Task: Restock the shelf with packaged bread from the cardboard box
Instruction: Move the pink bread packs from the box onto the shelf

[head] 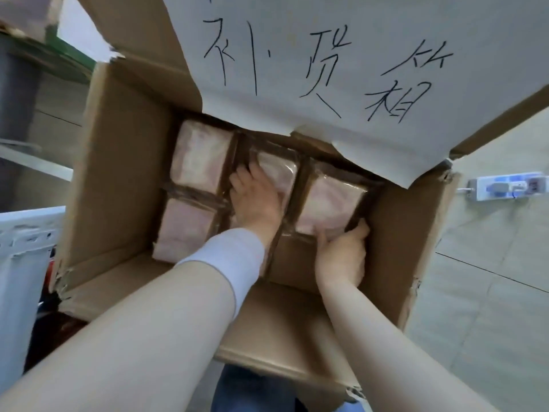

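Observation:
An open cardboard box [118,173] lies below me with several clear-wrapped bread packs inside. Two packs [202,157] [187,227] lie at the box's left side. My left hand [255,200] reaches in and rests on the middle bread pack [282,171], fingers spread over its near edge. My right hand [341,254] grips the near edge of the right bread pack [329,203], thumb on top and fingers curled under it. The shelf is barely in view at the far left.
A white paper sheet [341,55] with handwritten characters hangs from the box's far flap over the packs. A power strip [508,185] lies on the floor at the right. A white plastic crate [23,263] stands at the left.

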A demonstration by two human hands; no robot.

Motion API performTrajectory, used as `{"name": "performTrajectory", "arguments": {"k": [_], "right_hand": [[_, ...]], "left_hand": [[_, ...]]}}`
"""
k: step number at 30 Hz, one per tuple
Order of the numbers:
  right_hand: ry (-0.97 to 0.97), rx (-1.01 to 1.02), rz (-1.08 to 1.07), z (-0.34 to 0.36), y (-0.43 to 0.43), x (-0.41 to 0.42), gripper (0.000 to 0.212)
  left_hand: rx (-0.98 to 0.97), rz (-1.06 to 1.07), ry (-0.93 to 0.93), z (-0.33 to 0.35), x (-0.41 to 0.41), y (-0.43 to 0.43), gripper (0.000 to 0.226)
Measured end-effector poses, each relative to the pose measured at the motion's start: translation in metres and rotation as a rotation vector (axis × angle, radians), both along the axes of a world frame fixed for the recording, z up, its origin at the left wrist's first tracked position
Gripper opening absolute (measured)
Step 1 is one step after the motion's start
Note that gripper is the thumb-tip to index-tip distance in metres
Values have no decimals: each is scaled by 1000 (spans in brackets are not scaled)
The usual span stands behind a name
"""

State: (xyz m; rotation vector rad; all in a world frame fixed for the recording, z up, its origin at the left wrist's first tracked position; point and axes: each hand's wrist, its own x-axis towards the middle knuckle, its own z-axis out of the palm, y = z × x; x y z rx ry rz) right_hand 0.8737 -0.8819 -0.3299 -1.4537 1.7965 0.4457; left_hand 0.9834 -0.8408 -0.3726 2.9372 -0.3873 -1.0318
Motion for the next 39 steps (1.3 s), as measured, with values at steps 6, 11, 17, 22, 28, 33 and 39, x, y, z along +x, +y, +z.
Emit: {"name": "performTrajectory", "arguments": {"k": [6, 11, 17, 22, 28, 33, 39], "right_hand": [[65, 9, -10, 14, 1, -11, 52], [-11, 26, -128, 11, 4, -3, 44], [-189, 5, -193, 38, 18, -8, 36], [-293, 80, -171, 83, 23, -29, 64], [-478, 225, -83, 168, 35, -67, 52], [-734, 505, 53, 248, 44, -97, 37], [-824, 568, 294, 357, 91, -112, 42]], "left_hand": [[-40, 73, -21, 1, 20, -2, 75], [-154, 114, 46, 6, 27, -2, 75], [-477, 343, 172, 31, 13, 8, 58], [-572, 520, 128, 91, 14, 42, 57], [-783, 740, 106, 206, -10, 113, 33], [-960, 917, 9, 310, -62, 188, 38], [-1091, 1007, -199, 431, -122, 287, 46]]}}
